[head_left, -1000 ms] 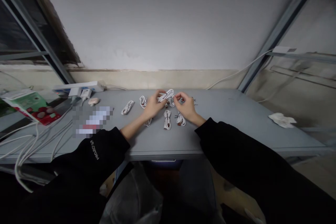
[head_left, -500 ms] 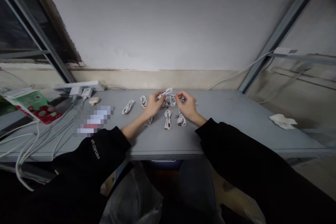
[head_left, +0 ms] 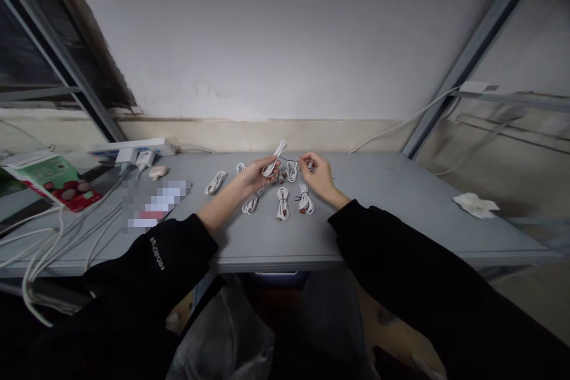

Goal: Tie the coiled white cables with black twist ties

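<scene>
My left hand [head_left: 260,172] holds a folded white cable [head_left: 275,158] above the grey table, its fingers closed round the bundle. A thin black tie [head_left: 290,159] runs from this cable to my right hand [head_left: 317,173], whose thumb and forefinger pinch its end. Several more coiled white cables lie below and around the hands. One coil [head_left: 282,203] lies in front at the middle, one [head_left: 306,199] to its right, one [head_left: 252,202] under my left forearm's side, and one [head_left: 216,182] farther left.
At the back left sits a white power strip [head_left: 155,146] with plugged-in chargers. A green and red box [head_left: 66,181], loose cables and a blurred flat item [head_left: 155,206] are on the left. Crumpled white tissue [head_left: 475,205] lies at the right.
My left hand has turned and moved slightly left, tilting the cable more upright. More of the front left coil shows. My right hand has barely moved.
</scene>
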The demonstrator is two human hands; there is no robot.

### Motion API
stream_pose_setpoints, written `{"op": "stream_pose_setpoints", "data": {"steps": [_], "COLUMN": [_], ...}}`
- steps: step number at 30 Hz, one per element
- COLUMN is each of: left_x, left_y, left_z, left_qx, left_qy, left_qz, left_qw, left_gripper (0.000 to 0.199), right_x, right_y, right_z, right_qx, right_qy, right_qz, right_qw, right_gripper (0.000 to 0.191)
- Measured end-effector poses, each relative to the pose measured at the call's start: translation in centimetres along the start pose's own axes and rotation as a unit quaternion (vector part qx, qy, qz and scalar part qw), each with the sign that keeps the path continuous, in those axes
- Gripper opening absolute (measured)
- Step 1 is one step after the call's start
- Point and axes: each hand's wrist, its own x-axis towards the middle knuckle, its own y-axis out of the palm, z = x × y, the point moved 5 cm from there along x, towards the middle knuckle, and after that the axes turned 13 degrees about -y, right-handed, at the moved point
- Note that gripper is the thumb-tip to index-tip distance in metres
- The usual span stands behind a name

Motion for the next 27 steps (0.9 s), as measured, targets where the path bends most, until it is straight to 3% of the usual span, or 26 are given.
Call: {"op": "stream_pose_setpoints", "data": {"steps": [8, 12, 15, 20, 24, 27], "left_x": [0.3, 0.4, 0.3, 0.0, -0.8, -2.1], "left_y": [-0.4, -0.7, -1.0, -1.8, -2.6, -2.9], "left_z": [0.1, -0.2, -0.4, -0.9, -2.4, -4.0], "left_qx": [0.084, 0.097, 0.153, 0.317, 0.346, 0.402], "left_qy": [-0.04, -0.039, -0.033, 0.01, 0.051, 0.102], "left_qz": [0.051, 0.042, 0.013, -0.05, -0.123, -0.206], "left_qw": [0.994, 0.994, 0.988, 0.947, 0.929, 0.886], "left_gripper": [0.022, 0.021, 0.004, 0.044, 0.051, 0.053], "right_x": [0.7, 0.7, 0.7, 0.8, 0.7, 0.5], "right_y": [-1.2, -1.8, -2.1, -2.5, -2.8, -2.9], "right_z": [-2.6, -3.9, -4.6, -5.7, -6.9, -7.6], "right_qx": [0.004, -0.016, -0.035, -0.098, -0.146, -0.172], "right_qy": [0.04, 0.076, 0.094, 0.123, 0.142, 0.147], "right_qz": [-0.053, -0.071, -0.076, -0.043, -0.01, 0.004], "right_qw": [0.998, 0.994, 0.992, 0.987, 0.979, 0.974], "right_gripper": [0.015, 0.013, 0.012, 0.011, 0.01, 0.011]}}
